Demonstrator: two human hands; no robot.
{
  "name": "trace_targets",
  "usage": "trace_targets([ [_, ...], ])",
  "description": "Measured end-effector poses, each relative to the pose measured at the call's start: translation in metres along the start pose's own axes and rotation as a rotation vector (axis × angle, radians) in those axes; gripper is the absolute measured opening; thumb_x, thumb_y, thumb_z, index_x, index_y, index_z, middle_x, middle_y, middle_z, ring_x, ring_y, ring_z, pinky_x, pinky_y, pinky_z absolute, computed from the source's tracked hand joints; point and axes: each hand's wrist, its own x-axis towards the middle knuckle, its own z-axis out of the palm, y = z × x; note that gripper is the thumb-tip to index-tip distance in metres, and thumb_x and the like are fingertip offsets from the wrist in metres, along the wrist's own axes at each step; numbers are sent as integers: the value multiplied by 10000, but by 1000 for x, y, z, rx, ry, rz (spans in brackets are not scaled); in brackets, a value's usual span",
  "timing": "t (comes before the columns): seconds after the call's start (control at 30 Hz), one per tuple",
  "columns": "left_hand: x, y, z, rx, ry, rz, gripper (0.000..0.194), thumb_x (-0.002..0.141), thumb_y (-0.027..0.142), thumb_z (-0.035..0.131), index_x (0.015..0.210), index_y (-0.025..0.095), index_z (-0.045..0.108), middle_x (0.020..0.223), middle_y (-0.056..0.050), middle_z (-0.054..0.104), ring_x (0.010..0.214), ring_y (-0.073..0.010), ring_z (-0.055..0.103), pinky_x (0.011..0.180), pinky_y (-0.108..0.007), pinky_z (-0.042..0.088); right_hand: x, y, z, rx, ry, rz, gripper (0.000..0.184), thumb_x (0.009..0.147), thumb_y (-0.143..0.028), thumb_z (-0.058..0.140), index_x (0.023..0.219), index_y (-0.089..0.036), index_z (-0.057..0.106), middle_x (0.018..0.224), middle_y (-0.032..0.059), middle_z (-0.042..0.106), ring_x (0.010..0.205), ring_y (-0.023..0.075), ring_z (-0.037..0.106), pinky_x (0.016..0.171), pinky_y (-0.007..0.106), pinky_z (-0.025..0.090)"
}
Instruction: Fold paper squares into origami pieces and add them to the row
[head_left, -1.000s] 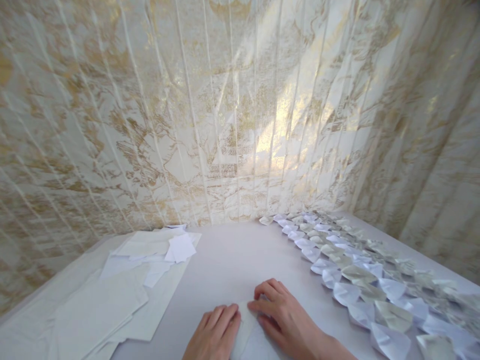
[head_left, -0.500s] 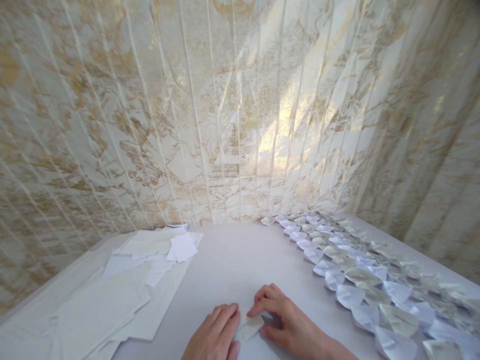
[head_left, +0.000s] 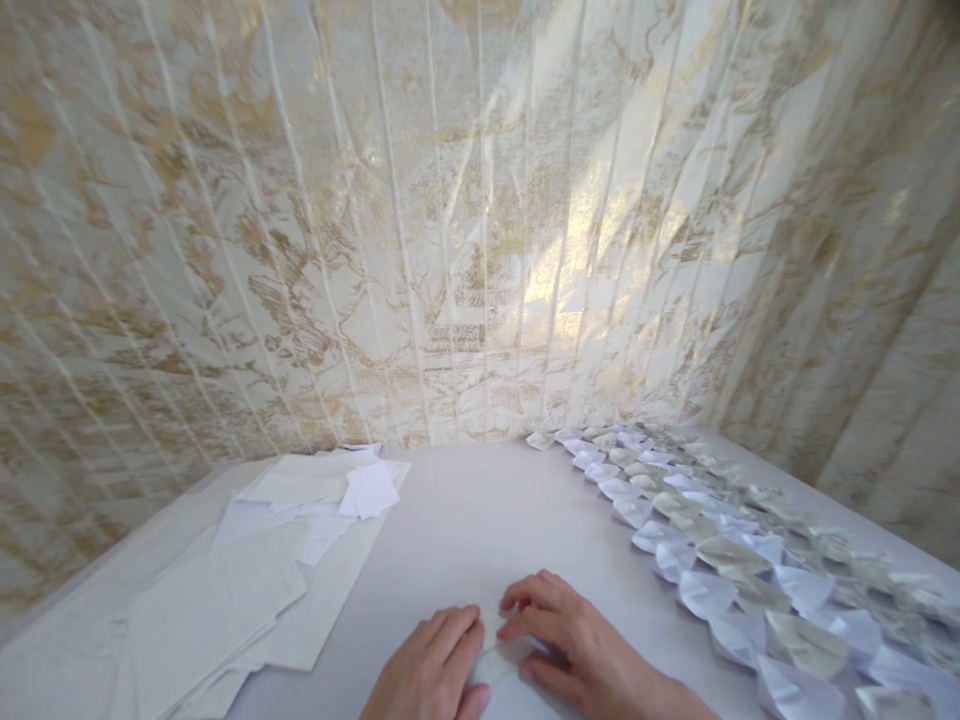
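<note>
A small piece of folded white paper (head_left: 496, 655) lies on the table between my two hands, at the bottom middle of the view. My left hand (head_left: 433, 660) rests on its left side, fingers close together and thumb near the lower edge, holding it against the table. Over its right side is my right hand (head_left: 562, 635), with fingers curved and apart; the index fingertip is at the paper's upper right, and the thumb is lower down. The left fingers and the frame's lower edge hide part of the paper.
Flat white sheets (head_left: 217, 610) overlap at the left, with small paper squares (head_left: 371, 490) at their far end. Rows of folded paper pieces (head_left: 709, 595) cover the table's right side. Behind the white table (head_left: 457, 530) hangs a gold-patterned curtain (head_left: 420, 250).
The right fingers have lifted slightly and opened a little over the paper. The left hand stays on it. The whole view has shifted slightly.
</note>
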Motion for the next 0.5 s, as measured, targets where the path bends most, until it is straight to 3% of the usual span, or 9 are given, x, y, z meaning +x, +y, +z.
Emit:
trace_targets([
  [0.17, 0, -1, -2, -46, 41, -18, 267, 864, 206, 596, 1124, 162, 641, 1100, -68, 743, 917, -210, 727, 803, -279, 614, 3, -4, 4, -161, 16, -80, 219, 871, -98, 636, 1031, -245, 666, 1145, 34, 664, 998, 207, 581, 882, 328, 430],
  [0.3, 2, -2, -3, -48, 63, -11, 236, 895, 240, 580, 1110, 179, 652, 1090, -62, 751, 911, -202, 734, 806, -262, 611, 7, -5, 6, -288, 47, -141, 158, 984, -180, 520, 940, -236, 661, 1002, 13, 715, 877, 188, 579, 791, 325, 409],
  [0.5, 6, -3, -9, -107, 40, 29, 251, 898, 309, 609, 1114, 192, 660, 1128, -47, 746, 945, -179, 729, 837, -224, 591, 5, 2, 13, -238, 98, -116, 181, 945, -158, 545, 798, -211, 635, 841, 14, 699, 806, 178, 559, 760, 308, 398],
])
